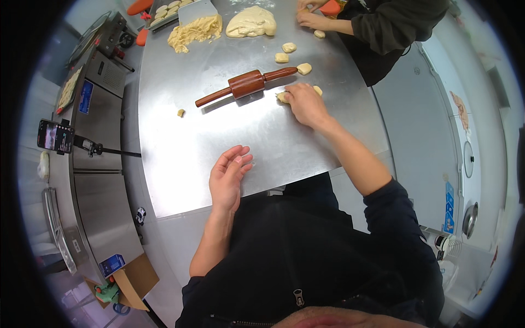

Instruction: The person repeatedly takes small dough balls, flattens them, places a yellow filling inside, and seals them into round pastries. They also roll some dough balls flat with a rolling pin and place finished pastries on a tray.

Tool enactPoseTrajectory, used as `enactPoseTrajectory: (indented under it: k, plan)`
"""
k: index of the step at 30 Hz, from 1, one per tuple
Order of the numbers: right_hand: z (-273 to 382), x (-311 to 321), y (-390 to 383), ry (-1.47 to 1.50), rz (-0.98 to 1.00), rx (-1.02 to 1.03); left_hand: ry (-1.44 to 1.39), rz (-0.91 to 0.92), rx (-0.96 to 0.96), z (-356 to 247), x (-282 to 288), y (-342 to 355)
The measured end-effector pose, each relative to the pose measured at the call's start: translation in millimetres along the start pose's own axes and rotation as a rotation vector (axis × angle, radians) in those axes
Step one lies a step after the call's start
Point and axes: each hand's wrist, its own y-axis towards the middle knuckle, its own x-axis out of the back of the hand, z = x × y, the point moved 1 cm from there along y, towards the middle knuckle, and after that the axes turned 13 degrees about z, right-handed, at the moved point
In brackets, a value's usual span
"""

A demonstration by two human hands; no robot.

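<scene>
My right hand (308, 105) is down on the steel table (180, 158), its fingers closed over a small piece of dough (282, 97). Most of that piece is hidden under the hand; some pale dough shows beyond the knuckles. My left hand (228, 168) is held over the near edge of the table, palm turned inward, fingers loosely curled and apart, with nothing in it. Just beyond my right hand, a reddish-brown wooden rolling pin (246, 84) lies slantwise. A dough piece (304, 69) sits by its right handle, and two more dough pieces (281, 57) rest farther back.
At the back lie a big dough lump (252, 23), a crumbly yellow heap (196, 33) with a scraper (196, 11), and a tray of rounds (164, 12). A co-worker's hands (313, 19) handle dough at back right. A phone (56, 135) on a stand is left. A dough scrap (181, 112) lies left of the pin.
</scene>
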Motion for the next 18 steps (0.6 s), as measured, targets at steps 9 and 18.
enactPoseTrajectory:
  k: [9,18]
  plan:
    - [42.6,6.5,-39.5,0.395,0.172,0.135,-0.022,0.077,0.084,19.8,-21.2,21.4]
    - [2.3,20.3,-26.0,0.701,0.099,-0.017,-0.175,-0.058,0.095,23.4,-10.0,29.4]
